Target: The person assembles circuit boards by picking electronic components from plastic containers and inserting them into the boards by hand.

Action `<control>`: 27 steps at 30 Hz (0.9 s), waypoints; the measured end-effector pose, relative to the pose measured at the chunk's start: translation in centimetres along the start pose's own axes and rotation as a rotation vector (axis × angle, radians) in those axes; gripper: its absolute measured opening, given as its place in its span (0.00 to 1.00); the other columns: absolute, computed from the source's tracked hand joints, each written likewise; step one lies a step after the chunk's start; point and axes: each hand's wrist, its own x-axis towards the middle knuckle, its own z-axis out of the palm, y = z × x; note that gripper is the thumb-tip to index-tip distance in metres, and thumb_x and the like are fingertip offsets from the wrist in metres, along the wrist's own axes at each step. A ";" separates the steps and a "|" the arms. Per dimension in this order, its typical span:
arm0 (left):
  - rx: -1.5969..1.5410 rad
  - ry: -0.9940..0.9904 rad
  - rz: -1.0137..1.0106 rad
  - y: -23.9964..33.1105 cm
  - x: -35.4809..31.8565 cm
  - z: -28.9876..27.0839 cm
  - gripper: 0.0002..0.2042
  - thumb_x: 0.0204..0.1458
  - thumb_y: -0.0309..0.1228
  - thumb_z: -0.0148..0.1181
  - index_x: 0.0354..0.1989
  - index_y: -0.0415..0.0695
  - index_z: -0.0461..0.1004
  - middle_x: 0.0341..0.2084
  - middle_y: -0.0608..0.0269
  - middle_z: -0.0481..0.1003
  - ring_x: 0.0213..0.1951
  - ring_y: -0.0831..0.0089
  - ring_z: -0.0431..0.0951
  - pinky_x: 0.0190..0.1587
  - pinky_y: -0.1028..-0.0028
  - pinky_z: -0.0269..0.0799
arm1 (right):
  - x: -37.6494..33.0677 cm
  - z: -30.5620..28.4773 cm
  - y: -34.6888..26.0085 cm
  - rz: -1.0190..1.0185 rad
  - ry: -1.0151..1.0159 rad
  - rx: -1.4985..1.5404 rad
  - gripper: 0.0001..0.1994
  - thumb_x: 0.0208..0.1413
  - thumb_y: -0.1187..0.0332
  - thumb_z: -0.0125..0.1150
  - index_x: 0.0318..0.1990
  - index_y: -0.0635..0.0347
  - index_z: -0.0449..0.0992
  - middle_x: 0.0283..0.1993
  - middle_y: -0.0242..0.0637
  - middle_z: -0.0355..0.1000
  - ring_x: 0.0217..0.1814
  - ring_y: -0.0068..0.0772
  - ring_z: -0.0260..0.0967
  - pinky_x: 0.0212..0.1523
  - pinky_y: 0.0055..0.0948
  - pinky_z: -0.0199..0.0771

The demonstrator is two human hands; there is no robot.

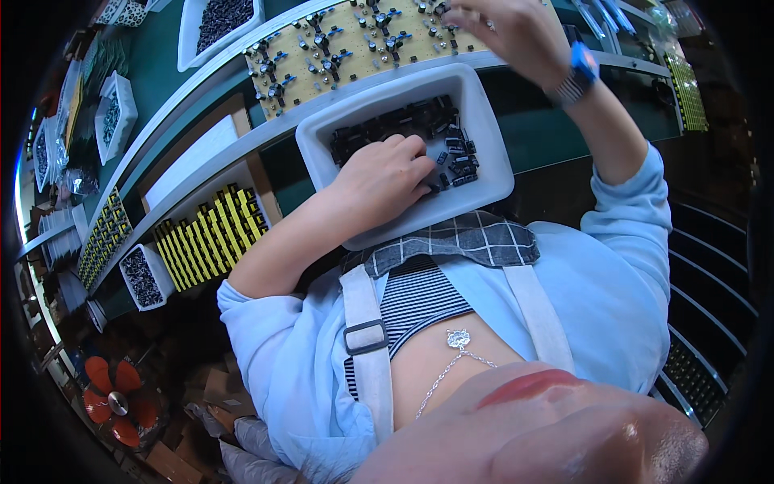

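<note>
White tray (496, 161) of black cylindrical parts (461, 157), at the table's (536, 137) near edge beside the tan circuit-board panel (348, 78), presumably for short reach; left hand (385, 179) curled among parts, right hand (516, 34) half-bent over panel's right end, either's grip indeterminable.

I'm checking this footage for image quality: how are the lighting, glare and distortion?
Head view: the bench rail bows and the corners fall to black; head view: the watch shows a bright reflection; head view: the fan sits in dimmer light than the white bin, where black parts beside the left hand partly merge.
</note>
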 end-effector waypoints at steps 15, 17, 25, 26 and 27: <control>-0.110 0.154 0.098 0.0 3.0 0.2 0.06 0.51 0.30 0.63 0.35 0.42 0.77 0.35 0.58 0.75 0.40 0.59 0.77 0.40 0.65 0.75 | -6.1 1.0 -8.1 -0.159 -0.632 0.195 0.05 0.51 0.68 0.61 0.34 0.58 0.78 0.35 0.36 0.75 0.43 0.38 0.74 0.45 0.35 0.74; -0.109 0.199 0.093 -0.3 3.3 -0.6 0.06 0.50 0.29 0.63 0.35 0.42 0.77 0.34 0.58 0.75 0.39 0.59 0.77 0.40 0.66 0.75 | -6.1 0.5 -7.8 -0.181 -0.618 0.195 0.07 0.51 0.68 0.63 0.36 0.58 0.80 0.36 0.38 0.76 0.43 0.39 0.76 0.45 0.34 0.76; -0.153 0.214 0.022 0.1 3.3 -1.8 0.07 0.50 0.31 0.63 0.36 0.44 0.77 0.35 0.59 0.75 0.38 0.59 0.77 0.41 0.65 0.75 | -3.8 -1.3 -1.8 0.101 0.059 0.766 0.11 0.50 0.72 0.66 0.43 0.59 0.78 0.34 0.38 0.76 0.34 0.37 0.76 0.34 0.29 0.76; -0.107 0.147 0.030 1.0 3.7 -1.7 0.12 0.49 0.31 0.64 0.43 0.46 0.77 0.41 0.59 0.74 0.45 0.60 0.77 0.45 0.66 0.76 | -2.7 -1.3 -0.6 0.281 0.098 0.964 0.08 0.53 0.72 0.65 0.40 0.62 0.77 0.35 0.35 0.76 0.35 0.30 0.75 0.36 0.26 0.75; -0.079 0.087 0.060 1.5 4.0 -1.2 0.18 0.48 0.29 0.65 0.50 0.47 0.75 0.48 0.56 0.72 0.50 0.58 0.74 0.50 0.66 0.75 | -1.4 -1.2 0.3 0.467 0.139 1.157 0.05 0.57 0.72 0.63 0.37 0.65 0.77 0.36 0.32 0.77 0.35 0.22 0.74 0.37 0.24 0.74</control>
